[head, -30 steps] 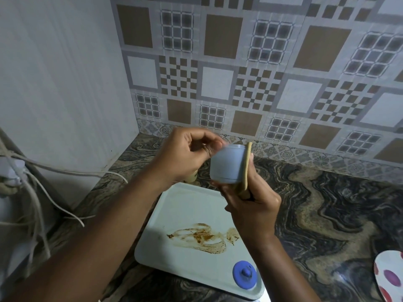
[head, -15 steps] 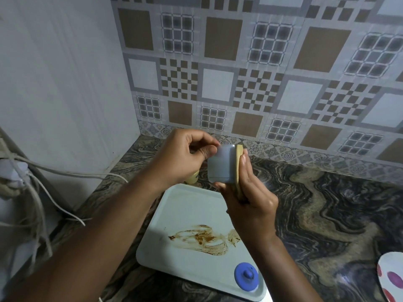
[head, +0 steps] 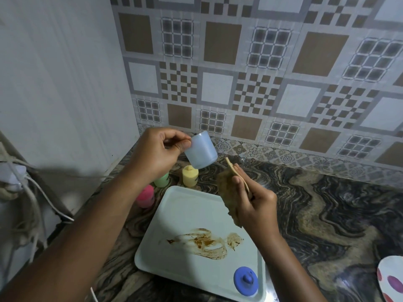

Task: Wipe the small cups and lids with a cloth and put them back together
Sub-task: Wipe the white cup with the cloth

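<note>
The left hand [head: 152, 153] pinches a blue cup [head: 201, 152] by its rim; the right hand [head: 255, 203] grips a cloth [head: 226, 192]

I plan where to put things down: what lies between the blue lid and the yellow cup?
In the head view, a brown smear on the tray lies between the blue lid and the yellow cup.

The left hand [head: 152, 153] has drawn the small pale-blue plastic cup [head: 201, 152] up and leftward, tilted, clear of the tan cloth [head: 226, 192]. The right hand [head: 253, 203], gripping that cloth, has sunk toward the pale tray's [head: 174, 214] far edge.
</note>
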A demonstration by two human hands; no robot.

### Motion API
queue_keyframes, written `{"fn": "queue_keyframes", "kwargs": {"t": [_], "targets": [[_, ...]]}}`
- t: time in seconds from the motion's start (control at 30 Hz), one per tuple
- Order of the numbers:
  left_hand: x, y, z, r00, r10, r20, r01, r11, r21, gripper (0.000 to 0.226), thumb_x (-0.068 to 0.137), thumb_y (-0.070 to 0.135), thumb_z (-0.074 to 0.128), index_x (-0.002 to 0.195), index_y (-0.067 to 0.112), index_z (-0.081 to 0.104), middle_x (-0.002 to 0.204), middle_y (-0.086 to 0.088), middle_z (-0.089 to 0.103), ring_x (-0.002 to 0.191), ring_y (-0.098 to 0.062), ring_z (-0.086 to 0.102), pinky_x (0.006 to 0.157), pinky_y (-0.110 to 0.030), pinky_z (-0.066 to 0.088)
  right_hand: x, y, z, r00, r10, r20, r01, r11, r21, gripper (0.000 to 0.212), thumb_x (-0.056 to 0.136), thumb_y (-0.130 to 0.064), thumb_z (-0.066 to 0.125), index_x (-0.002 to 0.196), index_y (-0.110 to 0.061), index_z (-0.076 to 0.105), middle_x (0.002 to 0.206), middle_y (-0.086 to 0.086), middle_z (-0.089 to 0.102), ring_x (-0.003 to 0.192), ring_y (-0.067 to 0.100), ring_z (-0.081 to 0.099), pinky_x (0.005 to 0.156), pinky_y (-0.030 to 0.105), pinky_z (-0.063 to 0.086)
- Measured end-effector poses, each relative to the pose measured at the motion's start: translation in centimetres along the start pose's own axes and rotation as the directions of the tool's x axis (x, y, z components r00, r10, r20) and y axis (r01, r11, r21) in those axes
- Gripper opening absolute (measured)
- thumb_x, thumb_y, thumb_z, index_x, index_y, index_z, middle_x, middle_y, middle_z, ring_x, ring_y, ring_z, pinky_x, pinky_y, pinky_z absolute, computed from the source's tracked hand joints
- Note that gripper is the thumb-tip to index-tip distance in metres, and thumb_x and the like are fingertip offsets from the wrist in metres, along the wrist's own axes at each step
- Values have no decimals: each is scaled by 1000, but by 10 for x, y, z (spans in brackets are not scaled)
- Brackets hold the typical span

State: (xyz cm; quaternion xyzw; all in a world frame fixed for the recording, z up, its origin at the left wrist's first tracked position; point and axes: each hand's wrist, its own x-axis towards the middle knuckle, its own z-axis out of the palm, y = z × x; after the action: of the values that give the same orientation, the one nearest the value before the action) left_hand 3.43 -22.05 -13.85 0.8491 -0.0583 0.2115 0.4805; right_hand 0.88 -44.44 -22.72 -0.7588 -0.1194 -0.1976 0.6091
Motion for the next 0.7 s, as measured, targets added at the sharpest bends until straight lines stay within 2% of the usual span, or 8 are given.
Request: {"fn": "queue_keyframes", "kwargs": {"t": [0.07,0.13,0.3,0.43,0.5,0.6,0.67,0.7], "targets": [[1,-6,-2,999,-25,-23,25,1000,-12,11,85,14,75,96,17,76,87,13,71,80,0,67,71,-6,49,2,-3,2,993,109,-40,-106,992,62,30,100,-20,58,128,-21,68,74,20,74,46,3,58,39,16,45],[2,-10,-1,999,-36,-26,36,999,-25,12,85,14,75,96,17,76,88,13,71,81,-3,67,71,-7,50,6,-5,6,986,161,-31,-157,982,106,28,102,-17,57,126,-19,70,64,19,70,45,13,58,38,21,46],[0,-23,9,999,-48,-6,48,999,-25,14,85,15,75,89,28,74,86,9,73,77,-9,67,70,-20,56,11,-3,12,980,198,21,-199,972,125,26,105,-22,53,108,-14,78,59,21,67,45,25,61,39,27,47],[-1,-44,33,998,-66,0,66,997,27,7,85,14,75,89,20,77,85,4,74,78,-16,68,70,-30,55,20,20,17,968,248,30,-250,966,69,37,105,-31,54,85,-8,76,63,26,66,52,27,64,49,41,50],[-2,-56,50,995,-97,29,95,993,72,6,86,14,74,91,15,77,85,4,73,79,-17,68,73,-31,55,29,41,20,953,301,21,-302,953,36,44,105,-32,54,81,0,72,67,27,65,54,21,60,52,41,49],[-3,-72,77,992,-100,81,88,986,140,8,87,13,71,92,11,77,87,4,72,81,-15,67,78,-28,53,46,71,22,946,325,16,-324,945,-36,53,103,-41,53,81,5,65,69,29,65,54,30,58,54,47,50],[0,-83,95,991,-81,105,61,981,186,9,88,12,70,91,9,77,91,-2,74,84,-16,67,79,-27,52,57,85,23,946,323,14,-320,943,-93,54,103,-40,53,73,5,60,57,23,57,49,19,48,48,37,40],[2,-89,104,990,-79,114,54,977,205,9,87,11,69,90,8,77,91,-4,75,84,-18,67,79,-27,52,63,91,23,945,327,8,-323,939,-119,53,104,-36,53,67,2,55,49,12,50,46,11,42,48,30,35]]}}
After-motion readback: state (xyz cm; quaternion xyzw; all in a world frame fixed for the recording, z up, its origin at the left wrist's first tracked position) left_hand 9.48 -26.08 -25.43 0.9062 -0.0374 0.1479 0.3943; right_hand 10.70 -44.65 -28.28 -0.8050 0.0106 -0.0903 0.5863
